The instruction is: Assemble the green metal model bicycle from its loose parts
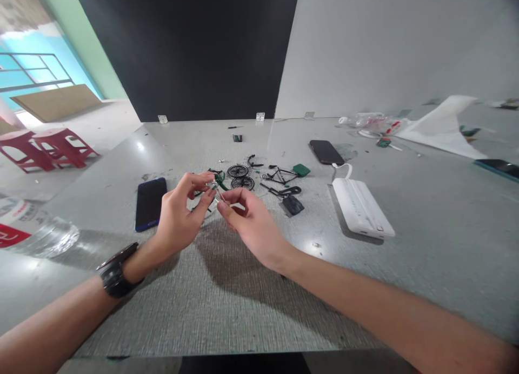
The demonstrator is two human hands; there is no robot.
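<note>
My left hand [178,212], with a black watch on its wrist, pinches a small silvery part [215,187] between thumb and fingers. From the other side, the closed fingertips of my right hand [257,228] meet it on a thin pale piece; its exact kind is too small to make out. Just beyond lie pieces of a miniature bicycle: two black spoked wheels [242,183], a black frame [281,175], handlebars [254,162] and a green curved part [221,181], partly hidden by my fingers. A green box-like piece [300,170] and a black one [292,205] rest to the right.
A blue phone [151,204] lies left of my hands, near a water bottle [38,231]. On the right, a white power bank [362,207] is cabled to a dark phone [326,152]. Plastic packaging [377,124] lies behind. A small screwdriver [234,127] is near the back panel.
</note>
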